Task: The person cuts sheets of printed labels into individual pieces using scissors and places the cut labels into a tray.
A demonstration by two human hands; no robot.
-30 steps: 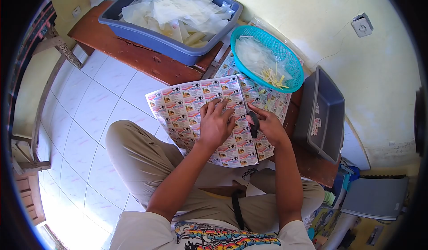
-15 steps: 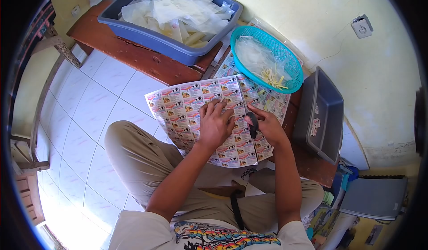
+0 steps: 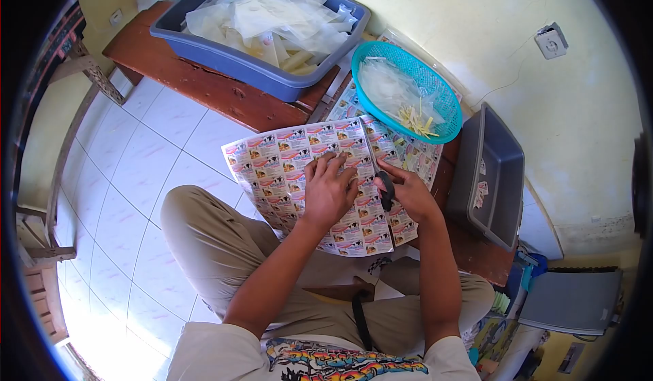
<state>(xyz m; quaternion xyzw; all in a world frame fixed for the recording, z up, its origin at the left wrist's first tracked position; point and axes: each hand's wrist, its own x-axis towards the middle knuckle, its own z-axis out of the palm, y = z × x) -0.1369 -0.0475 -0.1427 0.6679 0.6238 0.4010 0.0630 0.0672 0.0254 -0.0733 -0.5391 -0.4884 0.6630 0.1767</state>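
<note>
Head view had your left hand (image 3: 330, 189) palm-down on the printed label sheet (image 3: 271, 170), fingers loosely bent and slightly apart, gripping nothing. Your right hand (image 3: 413, 196) was curled around black-handled scissors (image 3: 387, 192) toward the sheet's 3 o'clock side; their handle's long axis ran roughly 12 to 6 o'clock, though the blades' direction could not be told. Above your lap, the sheet's dark seam slanted from just before 12 toward just before 6. From your hands, a teal basket (image 3: 443, 90) stood at 1 o'clock.
</note>
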